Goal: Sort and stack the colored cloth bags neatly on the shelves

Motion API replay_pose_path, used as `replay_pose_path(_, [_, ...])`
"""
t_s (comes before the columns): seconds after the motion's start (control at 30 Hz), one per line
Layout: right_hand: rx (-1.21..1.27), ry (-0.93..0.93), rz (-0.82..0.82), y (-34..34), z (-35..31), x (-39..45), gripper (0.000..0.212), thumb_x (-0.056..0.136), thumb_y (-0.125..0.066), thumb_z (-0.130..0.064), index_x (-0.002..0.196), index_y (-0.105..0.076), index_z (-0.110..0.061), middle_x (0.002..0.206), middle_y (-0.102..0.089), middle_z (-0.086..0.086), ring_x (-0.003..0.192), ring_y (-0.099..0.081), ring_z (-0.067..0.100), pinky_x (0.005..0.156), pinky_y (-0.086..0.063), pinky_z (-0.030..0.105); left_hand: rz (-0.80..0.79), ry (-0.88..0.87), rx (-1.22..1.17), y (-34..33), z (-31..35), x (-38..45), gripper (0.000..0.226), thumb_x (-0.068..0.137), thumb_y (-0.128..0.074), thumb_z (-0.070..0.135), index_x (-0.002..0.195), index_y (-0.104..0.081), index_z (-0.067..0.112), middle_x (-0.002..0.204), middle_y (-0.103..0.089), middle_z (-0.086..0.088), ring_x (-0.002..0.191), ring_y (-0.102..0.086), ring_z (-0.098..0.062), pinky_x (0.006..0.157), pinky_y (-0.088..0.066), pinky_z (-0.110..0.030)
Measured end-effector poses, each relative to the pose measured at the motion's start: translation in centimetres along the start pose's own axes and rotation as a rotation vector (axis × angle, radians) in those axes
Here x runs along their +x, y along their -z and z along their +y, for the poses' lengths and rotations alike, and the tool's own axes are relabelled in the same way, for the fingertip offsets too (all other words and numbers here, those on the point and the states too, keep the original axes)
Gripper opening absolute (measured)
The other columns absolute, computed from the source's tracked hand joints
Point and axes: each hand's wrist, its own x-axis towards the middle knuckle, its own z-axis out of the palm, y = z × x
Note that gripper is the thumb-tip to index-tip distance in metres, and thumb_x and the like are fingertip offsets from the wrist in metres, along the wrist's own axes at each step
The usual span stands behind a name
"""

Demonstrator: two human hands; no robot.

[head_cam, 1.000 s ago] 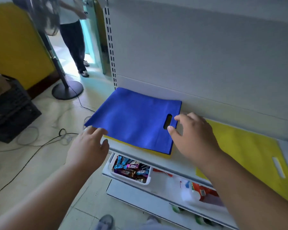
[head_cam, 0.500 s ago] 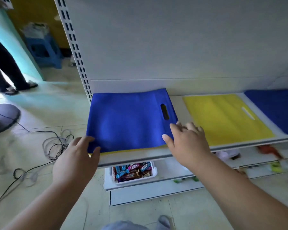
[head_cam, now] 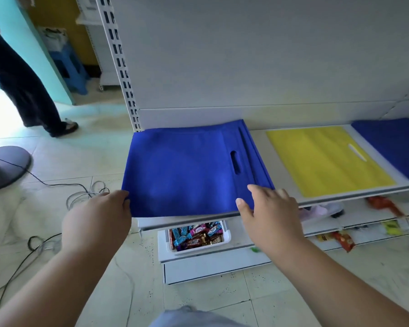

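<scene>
Three flat cloth bags lie in a row along the white metal shelf (head_cam: 286,147), so the sorting looks well along, with squaring-up left: the blue non-woven bag with a cut-out handle slot (head_cam: 187,171) spans between the hands, its front edge overhanging the shelf lip. The left hand (head_cam: 97,220) pinches its near-left corner, while the right hand (head_cam: 269,208) rests relaxed fingers on its near-right corner. Beyond the right hand lie a flat yellow cloth bag (head_cam: 326,159) and another blue cloth bag (head_cam: 397,145), both smooth.
</scene>
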Motion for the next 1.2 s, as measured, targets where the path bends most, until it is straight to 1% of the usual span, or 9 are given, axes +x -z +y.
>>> replay_pose_path(0.27, [0.576, -0.211, -0.081, -0.5, -0.4, -0.1, 0.043, 0.092, -0.059, -0.045, 0.128, -0.051, -0.025, 0.121, -0.057, -0.004, 0.099, -0.056, 0.014, 0.075, -0.038, 0.028, 0.03, 0.063, -0.212, 0.7, -0.6, -0.7, 0.021, 0.089, -0.055, 0.018, 0.094, -0.072, 0.028, 0.085, -0.07, 0.005, 0.071, -0.061, -0.027, 0.058, -0.048, -0.029])
replay_pose_path(0.4, [0.842, -0.275, -0.091, -0.1, -0.3, 1.2, 0.048, 0.085, -0.07, -0.025, 0.128, -0.048, -0.027, 0.111, -0.061, -0.002, 0.081, -0.065, 0.016, 0.071, -0.054, 0.034, -0.281, 0.197, -0.515, 0.8, -1.1, 0.5, 0.027, 0.082, -0.055, 0.009, 0.091, -0.067, 0.032, 0.082, -0.063, 0.006, 0.059, -0.055, -0.019, 0.055, -0.038, -0.026])
replay_pose_path(0.53, [0.754, -0.12, -0.139, 1.4, 1.2, 2.0, 0.048, 0.091, -0.06, -0.013, 0.131, -0.048, -0.036, 0.101, -0.06, -0.005, 0.068, -0.064, 0.021, 0.062, -0.055, 0.034, -0.327, 0.124, -0.556, 1.6, 0.6, -0.1, 0.034, 0.084, -0.049, 0.005, 0.075, -0.064, 0.034, 0.072, -0.064, 0.001, 0.053, -0.051, -0.02, 0.052, -0.039, -0.026])
replay_pose_path(0.6, [0.606, -0.035, -0.05, 2.4, 2.9, 2.0, 0.044, 0.093, -0.059, -0.018, 0.133, -0.053, -0.036, 0.117, -0.064, -0.004, 0.067, -0.06, 0.008, 0.063, -0.05, 0.027, -0.194, 0.003, -0.325, 2.1, 2.2, -1.1, 0.028, 0.089, -0.045, 0.012, 0.08, -0.058, 0.035, 0.071, -0.063, 0.005, 0.057, -0.054, -0.018, 0.053, -0.044, -0.027])
replay_pose_path(0.67, [0.565, -0.034, 0.057, 3.2, 5.2, 1.5, 0.043, 0.094, -0.058, -0.024, 0.134, -0.054, -0.04, 0.106, -0.07, -0.006, 0.058, -0.056, 0.006, 0.057, -0.046, 0.025, -0.059, -0.091, -0.193, 2.3, 4.2, -2.1, 0.025, 0.094, -0.041, 0.018, 0.095, -0.059, 0.036, 0.072, -0.063, 0.005, 0.058, -0.055, -0.02, 0.053, -0.045, -0.028])
replay_pose_path(0.77, [0.571, -0.07, 0.219, 4.2, 9.7, 0.1, 0.042, 0.095, -0.059, -0.029, 0.135, -0.054, -0.041, 0.101, -0.072, -0.01, 0.079, -0.062, 0.014, 0.074, -0.05, 0.031, 0.121, -0.221, -0.164, 2.5, 8.4, -3.4, 0.025, 0.092, -0.05, 0.016, 0.107, -0.065, 0.029, 0.07, -0.066, 0.0, 0.053, -0.055, -0.028, 0.046, -0.043, -0.027])
replay_pose_path(0.83, [0.533, -0.079, 0.284, 4.7, 13.2, -0.7, 0.042, 0.096, -0.057, -0.03, 0.137, -0.052, -0.041, 0.077, -0.067, -0.011, 0.063, -0.053, 0.01, 0.066, -0.046, 0.032, 0.204, -0.291, -0.185, 2.6, 11.8, -3.6, 0.024, 0.087, -0.06, 0.012, 0.104, -0.069, 0.025, 0.064, -0.066, -0.003, 0.046, -0.055, -0.029, 0.042, -0.04, -0.024])
replay_pose_path(1.07, [0.433, -0.148, 0.469, 6.1, 29.1, -1.7, 0.043, 0.099, -0.052, -0.031, 0.141, -0.049, -0.034, 0.087, -0.072, 0.002, 0.074, -0.063, 0.022, 0.069, -0.051, 0.035, 0.207, -0.371, -0.3, 1.0, 28.4, -5.2, 0.025, 0.095, -0.054, 0.018, 0.114, -0.067, 0.027, 0.071, -0.067, -0.008, 0.055, -0.058, -0.034, 0.046, -0.038, -0.028])
replay_pose_path(1.2, [0.399, -0.233, 0.52, 7.1, 40.7, -2.6, 0.043, 0.099, -0.05, -0.033, 0.142, -0.048, -0.035, 0.072, -0.064, -0.007, 0.061, -0.053, 0.009, 0.061, -0.043, 0.032, 0.138, -0.453, -0.363, -0.7, 40.2, -7.3, 0.033, 0.097, -0.045, 0.021, 0.125, -0.06, 0.034, 0.09, -0.071, -0.011, 0.071, -0.063, -0.037, 0.056, -0.039, -0.033])
